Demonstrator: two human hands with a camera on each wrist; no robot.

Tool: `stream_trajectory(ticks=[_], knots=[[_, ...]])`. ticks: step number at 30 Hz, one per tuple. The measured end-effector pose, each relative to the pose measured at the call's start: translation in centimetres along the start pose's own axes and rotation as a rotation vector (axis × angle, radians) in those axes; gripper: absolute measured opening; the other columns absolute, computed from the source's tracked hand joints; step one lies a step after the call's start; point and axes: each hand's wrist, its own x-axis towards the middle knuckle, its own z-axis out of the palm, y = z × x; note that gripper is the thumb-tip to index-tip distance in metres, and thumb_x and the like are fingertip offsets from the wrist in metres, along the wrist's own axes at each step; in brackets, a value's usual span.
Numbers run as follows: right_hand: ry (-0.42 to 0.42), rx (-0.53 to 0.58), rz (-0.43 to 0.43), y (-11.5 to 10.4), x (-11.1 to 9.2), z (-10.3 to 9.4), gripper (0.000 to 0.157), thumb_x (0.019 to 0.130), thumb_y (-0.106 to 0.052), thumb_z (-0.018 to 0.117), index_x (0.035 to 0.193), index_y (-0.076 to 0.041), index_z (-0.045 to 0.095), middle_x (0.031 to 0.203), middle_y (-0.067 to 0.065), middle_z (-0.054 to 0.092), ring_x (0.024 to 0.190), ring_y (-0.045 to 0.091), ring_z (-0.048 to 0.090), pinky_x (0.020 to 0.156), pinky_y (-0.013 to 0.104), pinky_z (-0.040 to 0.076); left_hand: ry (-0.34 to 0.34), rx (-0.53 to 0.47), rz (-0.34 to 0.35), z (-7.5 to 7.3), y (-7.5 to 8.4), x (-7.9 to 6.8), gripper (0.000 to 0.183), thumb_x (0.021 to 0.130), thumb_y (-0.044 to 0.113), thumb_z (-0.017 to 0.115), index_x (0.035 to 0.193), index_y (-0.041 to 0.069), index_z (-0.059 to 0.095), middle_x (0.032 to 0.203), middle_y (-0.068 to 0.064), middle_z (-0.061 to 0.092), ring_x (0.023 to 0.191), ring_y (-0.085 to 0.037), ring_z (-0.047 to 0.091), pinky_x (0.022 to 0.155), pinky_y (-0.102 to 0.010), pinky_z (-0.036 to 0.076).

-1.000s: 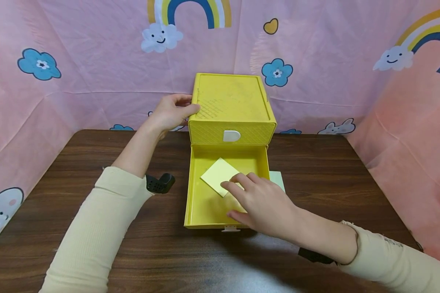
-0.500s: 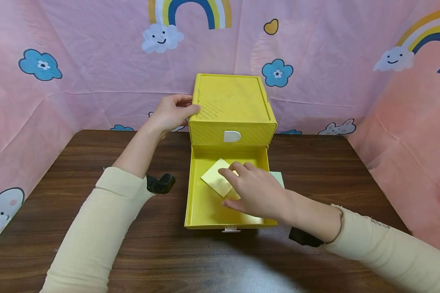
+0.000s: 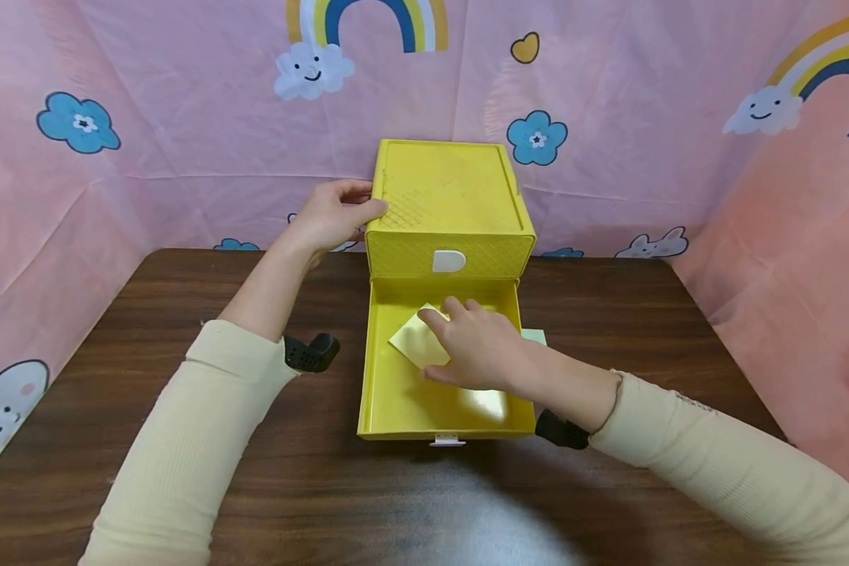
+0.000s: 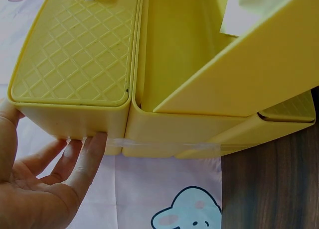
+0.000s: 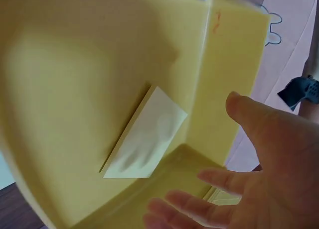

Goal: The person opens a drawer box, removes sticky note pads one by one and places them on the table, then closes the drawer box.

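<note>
A yellow drawer cabinet (image 3: pixel 446 189) stands toward the back of the table, with one lower drawer (image 3: pixel 396 405) pulled out. My left hand (image 3: pixel 328 216) grips the cabinet's upper left edge, thumb on top and fingers along the side. Inside the drawer lies a square pad of pale yellow sticky notes (image 3: pixel 416 338), turned cornerwise. Over it hovers my right hand (image 3: pixel 481 350), fingers loosely bent and apart, holding nothing. In the right wrist view the pad (image 5: pixel 147 137) shows its thick edge, and a gap separates it from my fingertips (image 5: pixel 164 209).
The cabinet's upper drawer with its white handle (image 3: pixel 449 261) is closed. A pale green paper (image 3: pixel 534 336) shows beside the pulled-out drawer on the right. The drawer's white handle (image 3: pixel 447 441) juts toward me over the dark wooden table (image 3: pixel 297 479). A pink patterned cloth (image 3: pixel 205 118) hangs behind.
My right hand has moved left and farther back over the drawer, now covering more of the pad. My left hand stays on the cabinet, and the pad has not moved.
</note>
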Motion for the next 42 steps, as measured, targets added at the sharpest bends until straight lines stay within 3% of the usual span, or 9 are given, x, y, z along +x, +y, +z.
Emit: stream_trajectory(ticks=[20,31,42], knots=[[-0.220,-0.011,0.127,0.0,2.9,0.8,0.077,0.083,-0.053,0.060,0.143,-0.016,0.032,0.137,0.017,0.040,0.112,0.035,0.049,0.077,0.044,0.053,0.000,0.006,-0.001,0.1,0.0,0.2,0.058,0.090,0.030,0.058,0.141,0.012,0.037,0.136,-0.008,0.042,0.115,-0.020,0.051,0.088,-0.033,0.052],[-0.258,-0.041,0.114,-0.2,3.4,1.7,0.077,0.083,-0.053,0.060,0.144,-0.018,0.029,0.136,0.014,0.040,0.115,0.034,0.048,0.077,0.042,0.054,0.002,0.013,0.001,0.2,0.0,0.2,0.057,0.091,0.030,0.057,0.141,0.012,0.038,0.136,-0.009,0.042,0.113,-0.021,0.053,0.087,-0.033,0.052],[-0.225,-0.104,0.097,-0.4,3.3,2.2,0.082,0.080,-0.058,0.061,0.144,-0.019,0.028,0.134,0.011,0.039,0.117,0.031,0.046,0.078,0.041,0.053,0.000,0.004,0.006,0.1,0.0,0.1,0.056,0.091,0.031,0.057,0.140,0.012,0.039,0.135,-0.009,0.043,0.112,-0.021,0.054,0.087,-0.033,0.052]])
